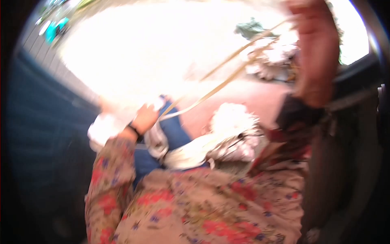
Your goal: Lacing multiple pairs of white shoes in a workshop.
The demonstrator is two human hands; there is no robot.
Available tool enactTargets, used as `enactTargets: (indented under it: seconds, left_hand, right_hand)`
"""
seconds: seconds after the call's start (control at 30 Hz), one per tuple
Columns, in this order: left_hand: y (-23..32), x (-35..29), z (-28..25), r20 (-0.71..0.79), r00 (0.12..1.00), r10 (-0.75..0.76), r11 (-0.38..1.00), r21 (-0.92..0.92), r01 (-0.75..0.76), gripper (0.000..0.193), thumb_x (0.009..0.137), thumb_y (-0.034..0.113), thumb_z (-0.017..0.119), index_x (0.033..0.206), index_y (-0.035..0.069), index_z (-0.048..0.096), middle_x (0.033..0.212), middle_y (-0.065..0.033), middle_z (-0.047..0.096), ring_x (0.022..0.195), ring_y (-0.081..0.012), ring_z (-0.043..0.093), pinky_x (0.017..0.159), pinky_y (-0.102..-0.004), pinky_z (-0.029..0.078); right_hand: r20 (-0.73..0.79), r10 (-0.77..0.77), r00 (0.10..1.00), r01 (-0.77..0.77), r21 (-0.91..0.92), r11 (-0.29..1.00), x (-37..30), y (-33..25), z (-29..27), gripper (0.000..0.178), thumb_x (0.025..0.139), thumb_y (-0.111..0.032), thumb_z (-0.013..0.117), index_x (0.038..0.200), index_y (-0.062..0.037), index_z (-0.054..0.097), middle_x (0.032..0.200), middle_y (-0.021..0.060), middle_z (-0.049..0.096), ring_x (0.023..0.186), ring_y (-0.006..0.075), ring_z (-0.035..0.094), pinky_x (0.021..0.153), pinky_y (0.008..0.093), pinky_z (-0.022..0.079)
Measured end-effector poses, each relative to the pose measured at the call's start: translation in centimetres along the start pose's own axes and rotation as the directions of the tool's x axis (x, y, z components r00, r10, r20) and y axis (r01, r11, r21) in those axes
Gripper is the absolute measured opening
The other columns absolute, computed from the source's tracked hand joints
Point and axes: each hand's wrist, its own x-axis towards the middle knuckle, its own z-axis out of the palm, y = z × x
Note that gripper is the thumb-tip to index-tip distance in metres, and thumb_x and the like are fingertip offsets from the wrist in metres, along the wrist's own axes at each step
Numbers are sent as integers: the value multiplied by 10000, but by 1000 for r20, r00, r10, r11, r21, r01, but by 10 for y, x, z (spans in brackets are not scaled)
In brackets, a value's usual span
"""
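In the head view, pale strips (227,80) are strung diagonally from the raised right hand (316,34), blurred at upper right, down to the left hand (145,118) beside blue fabric (174,128); the strips are gripped in the right hand's bent fingers, while the left fingers are washed out by glare, so their closure cannot be told. A whitish bundle (232,118) is seen near the lap, a grey-green item (250,29) farther off.
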Motion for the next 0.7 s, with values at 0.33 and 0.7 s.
enactTargets:
  seconds: [0.33, 0.7]
  left_hand:
    - [10, -4, 7, 86, 995, 45, 980, 190, -61, 146, 712, 120, 536, 741, 74, 671, 739, -66, 617, 775, -252, 557, 478, -403, 456]
    - [-10, -15, 24, -231, 959, 163, 986, -2, -168, 84, 698, 84, 521, 728, 23, 572, 754, -134, 549, 727, -265, 551, 579, -361, 474]
  right_hand:
    - [200, 232, 952, -272, 207, 940, -2, 10, -5, 177, 896, -123, 449, 917, 11, 563, 678, 82, 604, 632, 144, 581, 639, 272, 466]
    - [222, 304, 926, -341, 151, 928, -11, 21, -5, 231, 902, -191, 457, 941, 12, 559, 682, 69, 593, 646, 130, 566, 663, 276, 467]
